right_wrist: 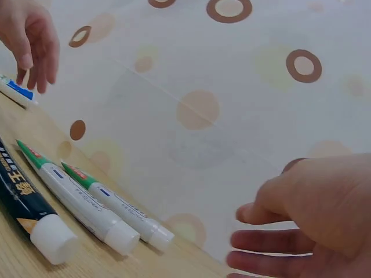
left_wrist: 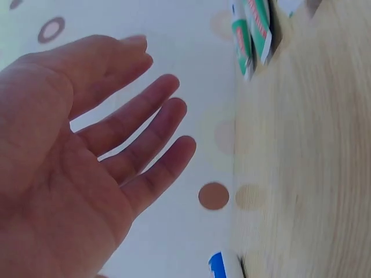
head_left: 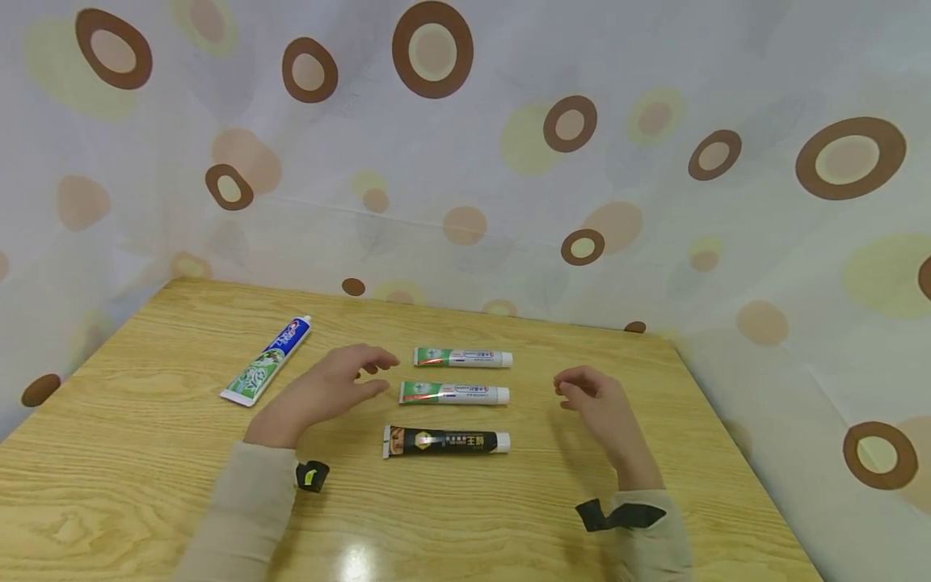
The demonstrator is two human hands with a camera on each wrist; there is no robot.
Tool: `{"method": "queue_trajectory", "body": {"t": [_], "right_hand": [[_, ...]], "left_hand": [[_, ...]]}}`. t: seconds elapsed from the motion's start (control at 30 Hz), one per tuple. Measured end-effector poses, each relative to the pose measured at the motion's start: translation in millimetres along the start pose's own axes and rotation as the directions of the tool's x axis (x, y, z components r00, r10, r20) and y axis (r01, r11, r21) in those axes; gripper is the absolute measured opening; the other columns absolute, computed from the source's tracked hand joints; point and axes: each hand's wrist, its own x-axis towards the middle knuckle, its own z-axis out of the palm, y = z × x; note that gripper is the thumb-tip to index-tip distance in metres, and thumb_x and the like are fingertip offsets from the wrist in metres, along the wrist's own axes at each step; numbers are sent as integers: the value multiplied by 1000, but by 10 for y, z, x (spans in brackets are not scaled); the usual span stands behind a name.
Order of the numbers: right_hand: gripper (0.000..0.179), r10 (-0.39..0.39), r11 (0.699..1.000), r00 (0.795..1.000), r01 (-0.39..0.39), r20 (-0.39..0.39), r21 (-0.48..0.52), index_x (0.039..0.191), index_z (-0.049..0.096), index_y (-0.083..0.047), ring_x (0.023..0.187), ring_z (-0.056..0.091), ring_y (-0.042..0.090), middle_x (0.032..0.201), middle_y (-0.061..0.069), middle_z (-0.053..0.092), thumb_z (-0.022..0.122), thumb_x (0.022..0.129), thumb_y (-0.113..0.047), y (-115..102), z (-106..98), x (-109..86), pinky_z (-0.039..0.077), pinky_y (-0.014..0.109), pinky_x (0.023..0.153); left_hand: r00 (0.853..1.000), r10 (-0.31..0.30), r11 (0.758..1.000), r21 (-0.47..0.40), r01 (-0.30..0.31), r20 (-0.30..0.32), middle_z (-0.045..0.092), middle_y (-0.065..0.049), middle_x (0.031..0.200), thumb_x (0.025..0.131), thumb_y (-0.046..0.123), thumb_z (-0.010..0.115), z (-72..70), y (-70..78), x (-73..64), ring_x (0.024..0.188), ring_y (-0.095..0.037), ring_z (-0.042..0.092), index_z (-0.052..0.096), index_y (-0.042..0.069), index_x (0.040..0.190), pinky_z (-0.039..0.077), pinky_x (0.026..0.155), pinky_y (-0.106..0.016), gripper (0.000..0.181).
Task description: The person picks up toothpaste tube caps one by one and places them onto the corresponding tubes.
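Two green-and-white toothpaste tubes lie level on the table, a far one [head_left: 462,357] and a nearer one [head_left: 454,394]. Closest to me is a black toothpaste tube [head_left: 446,441] with a white cap. Off to the left, a blue-and-green toothpaste tube [head_left: 267,360] lies slanted. My left hand [head_left: 330,392] hovers between that tube and the flat ends of the green-and-white ones, fingers loosely bent around nothing. On the capped side, my right hand [head_left: 596,408] is held above the table, apart from the tubes; its relaxed fingers hold nothing in the right wrist view.
The wooden table [head_left: 509,525] meets a spotted cloth [head_left: 465,162] at its back edge. The same cloth hangs along the left and right sides. Black straps circle both sleeves near the wrists.
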Motion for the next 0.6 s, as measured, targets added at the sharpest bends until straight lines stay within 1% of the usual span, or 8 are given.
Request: {"method": "queue_trajectory", "body": {"t": [0.07, 0.13, 0.2, 0.3, 0.37, 0.43, 0.53, 0.6], "right_hand": [[24, 26, 1000, 998, -26, -65, -9, 120, 62, 0, 102, 62, 16, 125, 21, 59, 52, 103, -13, 16, -29, 6, 56, 32, 89], [26, 47, 998, 993, -51, -112, -34, 123, 61, -1, 103, 61, 16, 130, 20, 59, 51, 103, -15, 33, -53, 7, 55, 32, 89], [28, 63, 996, 989, -71, -137, -59, 126, 59, -2, 109, 59, 20, 134, 19, 56, 51, 103, -16, 53, -73, 6, 52, 32, 90], [31, 71, 993, 986, -85, -151, -87, 130, 55, -1, 119, 55, 29, 139, 21, 53, 50, 103, -15, 78, -87, -1, 48, 36, 94], [33, 77, 992, 985, -92, -154, -90, 132, 53, 1, 124, 52, 33, 140, 22, 50, 49, 103, -13, 95, -90, 0, 46, 41, 98], [36, 83, 991, 984, -98, -160, -92, 134, 50, 3, 127, 50, 37, 141, 24, 48, 49, 102, -12, 116, -88, 5, 44, 46, 101], [40, 105, 987, 982, -122, -155, -102, 138, 46, 5, 129, 47, 41, 143, 26, 44, 49, 101, -12, 169, -80, 18, 43, 52, 103], [44, 135, 983, 981, -150, -139, -106, 141, 42, 4, 131, 46, 43, 145, 27, 42, 49, 101, -13, 212, -70, 22, 42, 54, 104]], "left_hand": [[998, -33, 999, 11, 33, -46, 62, -14, 133, 99, 16, 61, -65, -54, -40, 119, -32, 57, 59, 11, 134, 47, 99, -51, 35], [994, -69, 997, 14, 70, -85, 61, -15, 135, 100, 15, 59, -126, -107, -88, 121, -34, 56, 58, 10, 136, 47, 99, -52, 36], [988, -91, 995, 19, 94, -129, 60, -16, 135, 100, 14, 58, -189, -166, -137, 122, -36, 54, 57, 8, 136, 46, 99, -53, 37], [974, -119, 992, 26, 126, -191, 58, -17, 136, 100, 12, 57, -286, -261, -220, 123, -38, 53, 55, 7, 137, 45, 100, -55, 38], [963, -134, 989, 32, 145, -233, 56, -20, 138, 100, 11, 56, -346, -324, -270, 124, -40, 52, 54, 5, 137, 45, 100, -56, 38], [949, -169, 983, 26, 182, -267, 53, -22, 140, 100, 11, 55, -400, -384, -316, 124, -42, 52, 52, 4, 139, 44, 101, -57, 40], [928, -228, 971, 3, 239, -294, 50, -27, 142, 100, 11, 52, -451, -452, -357, 122, -45, 52, 48, 1, 142, 45, 99, -58, 43], [912, -279, 958, -23, 286, -299, 48, -28, 141, 100, 12, 51, -467, -487, -371, 122, -45, 51, 45, 1, 144, 45, 98, -57, 46]]}}
